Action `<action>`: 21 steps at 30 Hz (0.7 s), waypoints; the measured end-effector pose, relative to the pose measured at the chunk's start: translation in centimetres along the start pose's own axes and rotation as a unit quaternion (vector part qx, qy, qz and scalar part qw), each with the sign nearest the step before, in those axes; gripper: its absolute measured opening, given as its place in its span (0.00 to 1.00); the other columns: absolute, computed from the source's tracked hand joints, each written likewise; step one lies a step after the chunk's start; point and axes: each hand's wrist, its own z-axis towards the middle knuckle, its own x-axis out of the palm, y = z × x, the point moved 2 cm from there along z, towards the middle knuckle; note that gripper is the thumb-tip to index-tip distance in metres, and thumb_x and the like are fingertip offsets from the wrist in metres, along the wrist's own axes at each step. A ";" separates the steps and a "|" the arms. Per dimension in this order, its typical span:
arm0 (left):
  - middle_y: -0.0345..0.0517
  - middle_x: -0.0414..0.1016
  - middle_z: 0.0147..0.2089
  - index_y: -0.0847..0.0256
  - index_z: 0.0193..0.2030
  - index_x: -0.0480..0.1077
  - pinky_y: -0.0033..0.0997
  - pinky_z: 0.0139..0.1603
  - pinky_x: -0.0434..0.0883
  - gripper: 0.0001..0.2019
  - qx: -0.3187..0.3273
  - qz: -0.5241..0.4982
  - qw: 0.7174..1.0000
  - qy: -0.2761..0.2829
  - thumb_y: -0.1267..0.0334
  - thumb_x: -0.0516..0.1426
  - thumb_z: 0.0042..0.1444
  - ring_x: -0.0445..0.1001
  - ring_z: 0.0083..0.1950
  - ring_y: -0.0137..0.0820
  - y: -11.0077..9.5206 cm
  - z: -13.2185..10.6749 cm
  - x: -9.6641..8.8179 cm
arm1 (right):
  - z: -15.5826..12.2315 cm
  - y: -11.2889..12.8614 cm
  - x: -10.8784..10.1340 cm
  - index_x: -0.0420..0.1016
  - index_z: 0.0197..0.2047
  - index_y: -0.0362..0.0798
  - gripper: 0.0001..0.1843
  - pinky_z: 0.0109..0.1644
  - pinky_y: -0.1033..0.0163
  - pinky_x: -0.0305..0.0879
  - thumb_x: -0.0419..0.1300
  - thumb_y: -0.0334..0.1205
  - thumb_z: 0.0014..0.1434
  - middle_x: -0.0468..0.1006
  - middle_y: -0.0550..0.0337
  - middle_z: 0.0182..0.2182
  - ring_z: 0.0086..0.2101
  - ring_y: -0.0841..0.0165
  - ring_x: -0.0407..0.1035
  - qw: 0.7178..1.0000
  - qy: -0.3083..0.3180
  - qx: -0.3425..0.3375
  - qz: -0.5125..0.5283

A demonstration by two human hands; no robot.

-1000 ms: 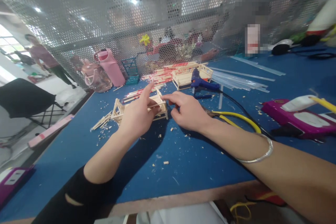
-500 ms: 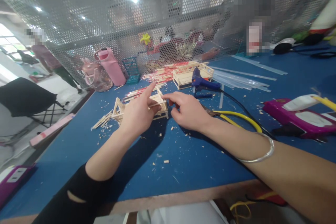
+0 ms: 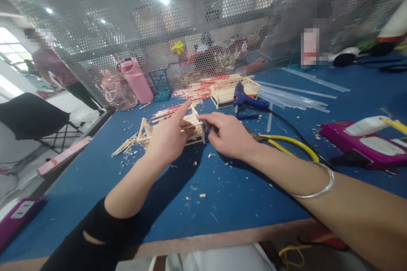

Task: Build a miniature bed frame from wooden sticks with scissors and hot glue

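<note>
Your wooden stick frame [image 3: 190, 119] sits on the blue tabletop [image 3: 241, 207], left of the middle, partly hidden by your left hand [image 3: 167, 137]. That hand's grip is closed around the frame's near side, thumb and lower fingers wrapped near its right end while the index finger points up and away. Your right hand [image 3: 230, 135] is at the frame's right end, index fingertip against the short upright piece there, the other fingers curled; you cannot tell from here whether its grip pinches anything.

Left of the frame you have a small pile of loose sticks [image 3: 125, 145] with chips around it. On the far side lie red-and-white wrapped sticks [image 3: 206, 87], and to their right a second wooden frame [image 3: 221, 95], with the blue glue gun [image 3: 251, 101] just in front. Clear glue sticks [image 3: 295, 99] fan out to the right. Yellow-handled pliers [image 3: 294, 138] lie beyond your right forearm. A pink bottle [image 3: 138, 80] stands at the far left, by the perforated metal panel [image 3: 127, 12].
</note>
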 end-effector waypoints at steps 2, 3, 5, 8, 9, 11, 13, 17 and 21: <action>0.43 0.81 0.41 0.53 0.66 0.54 0.36 0.45 0.70 0.33 -0.001 -0.010 1.000 0.005 0.65 0.58 0.53 0.76 0.48 0.39 0.0 -0.1 -0.1 | 0.0 0.0 0.0 0.74 0.49 0.43 0.26 0.38 0.60 0.63 0.50 0.27 0.47 0.76 0.54 0.34 0.33 0.66 0.67 1.000 -0.001 0.000 0.001; 0.44 0.81 0.41 0.53 0.66 0.54 0.36 0.46 0.70 0.33 0.000 -0.013 1.000 0.007 0.65 0.58 0.53 0.76 0.48 0.39 0.0 -0.1 -0.1 | 0.0 0.0 0.1 0.74 0.49 0.43 0.25 0.38 0.60 0.63 0.51 0.27 0.47 0.76 0.54 0.33 0.32 0.66 0.67 1.000 -0.001 0.002 0.000; 0.44 0.81 0.42 0.54 0.66 0.53 0.37 0.46 0.70 0.34 0.006 -0.014 1.000 0.011 0.66 0.58 0.53 0.76 0.48 0.39 0.0 -0.2 0.0 | 0.0 0.0 0.1 0.74 0.49 0.44 0.25 0.37 0.60 0.63 0.51 0.27 0.47 0.76 0.55 0.33 0.32 0.66 0.67 1.000 -0.001 0.005 0.000; 0.44 0.80 0.44 0.54 0.67 0.52 0.37 0.47 0.71 0.35 0.021 -0.015 1.000 0.010 0.66 0.59 0.52 0.76 0.48 0.38 0.3 -0.2 0.0 | 0.0 -0.1 0.1 0.73 0.48 0.44 0.25 0.37 0.60 0.63 0.50 0.26 0.46 0.75 0.56 0.33 0.32 0.67 0.66 1.000 -0.004 0.007 0.004; 0.44 0.80 0.45 0.54 0.66 0.52 0.36 0.48 0.71 0.35 0.031 -0.019 0.999 -0.001 0.66 0.59 0.52 0.76 0.47 0.37 0.4 -0.3 -0.2 | 0.0 -0.2 0.0 0.73 0.49 0.44 0.26 0.38 0.60 0.64 0.50 0.26 0.46 0.74 0.56 0.34 0.32 0.67 0.66 1.000 -0.013 0.008 0.008; 0.44 0.79 0.46 0.55 0.65 0.55 0.34 0.49 0.70 0.31 0.050 -0.025 0.997 -0.056 0.64 0.58 0.53 0.76 0.46 0.34 0.6 -0.5 -1.0 | 0.1 -0.4 -0.3 0.69 0.52 0.44 0.28 0.39 0.61 0.64 0.50 0.26 0.45 0.73 0.56 0.35 0.32 0.68 0.66 0.999 -0.046 0.018 0.021; 0.44 0.79 0.47 0.56 0.62 0.59 0.32 0.49 0.70 0.26 0.054 -0.020 0.990 -0.132 0.63 0.55 0.56 0.76 0.44 0.32 1.0 -0.9 -2.1 | 0.2 -0.7 -0.8 0.66 0.54 0.43 0.30 0.37 0.62 0.64 0.50 0.26 0.45 0.71 0.56 0.35 0.30 0.69 0.64 0.995 -0.088 0.036 0.037; 0.44 0.79 0.45 0.57 0.56 0.65 0.31 0.49 0.70 0.19 0.033 0.002 0.981 -0.194 0.62 0.52 0.58 0.76 0.44 0.31 2.1 -1.8 -3.6 | 0.5 -1.5 -1.5 0.64 0.52 0.45 0.27 0.34 0.63 0.63 0.50 0.27 0.47 0.68 0.59 0.33 0.29 0.70 0.62 0.987 -0.132 0.070 0.059; 0.44 0.79 0.44 0.58 0.52 0.70 0.32 0.50 0.69 0.17 0.035 0.008 0.990 -0.134 0.58 0.54 0.56 0.75 0.47 0.35 3.6 -2.2 -3.7 | 0.5 -2.1 -1.5 0.64 0.50 0.45 0.24 0.32 0.63 0.61 0.51 0.28 0.48 0.66 0.62 0.29 0.26 0.71 0.61 0.985 -0.127 0.095 0.062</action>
